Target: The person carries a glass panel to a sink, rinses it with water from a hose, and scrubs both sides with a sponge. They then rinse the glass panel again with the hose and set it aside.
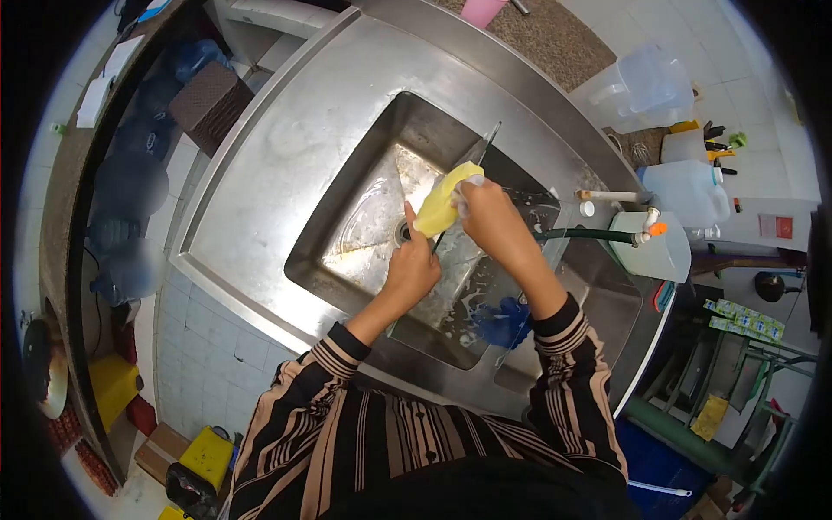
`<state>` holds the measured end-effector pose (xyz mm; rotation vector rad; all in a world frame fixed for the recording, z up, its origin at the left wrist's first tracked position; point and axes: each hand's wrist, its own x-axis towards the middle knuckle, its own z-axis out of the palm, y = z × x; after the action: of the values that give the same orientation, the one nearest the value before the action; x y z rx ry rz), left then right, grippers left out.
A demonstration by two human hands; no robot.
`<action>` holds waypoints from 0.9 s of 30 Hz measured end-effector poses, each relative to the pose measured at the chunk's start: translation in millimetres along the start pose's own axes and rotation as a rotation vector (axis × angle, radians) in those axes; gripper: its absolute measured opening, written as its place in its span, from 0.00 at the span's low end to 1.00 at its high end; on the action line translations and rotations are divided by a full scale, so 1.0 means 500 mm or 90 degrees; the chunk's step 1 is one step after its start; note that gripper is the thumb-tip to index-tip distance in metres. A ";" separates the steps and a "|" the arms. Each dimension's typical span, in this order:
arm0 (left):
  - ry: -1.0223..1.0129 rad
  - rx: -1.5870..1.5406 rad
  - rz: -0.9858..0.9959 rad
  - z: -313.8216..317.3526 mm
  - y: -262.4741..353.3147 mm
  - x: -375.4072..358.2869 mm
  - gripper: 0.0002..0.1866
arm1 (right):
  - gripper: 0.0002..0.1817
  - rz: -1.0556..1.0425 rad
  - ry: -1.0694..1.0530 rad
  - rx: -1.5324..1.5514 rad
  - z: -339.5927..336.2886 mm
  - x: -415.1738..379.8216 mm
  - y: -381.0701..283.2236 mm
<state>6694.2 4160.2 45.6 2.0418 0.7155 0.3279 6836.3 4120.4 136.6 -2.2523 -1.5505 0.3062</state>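
My right hand (492,218) is closed on a yellow sponge (440,201) with whitish foam at its upper end. The sponge lies against the edge of a clear sheet, apparently a glass panel (472,273), which slants across the sink with soap suds on it. My left hand (412,270) grips the panel's near-left edge below the sponge. Its index finger points up beside the sponge, and its other fingers are partly hidden. Under both hands is the steel sink basin (347,204), its drain (402,232) showing just left of my left hand.
A blue object (503,322) with suds lies by the right side of the basin. From the tap (643,227) a green hose (581,234) reaches over the sink. Jugs (685,191) and a whitish bucket (654,247) stand right. Large blue bottles (130,186) fill the left shelf.
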 end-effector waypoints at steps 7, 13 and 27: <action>-0.026 -0.044 -0.009 -0.022 0.010 0.008 0.43 | 0.11 0.025 -0.009 -0.141 0.039 -0.012 -0.025; -0.064 -0.003 -0.013 -0.017 0.004 0.008 0.35 | 0.20 0.158 0.327 0.069 0.042 -0.116 0.021; -0.095 0.035 -0.023 -0.012 0.005 0.010 0.20 | 0.31 0.737 0.232 0.122 0.205 -0.432 0.248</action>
<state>6696.1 4166.3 50.7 2.0774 0.6752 0.1349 6822.3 3900.0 -17.6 -2.5865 0.0740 0.2897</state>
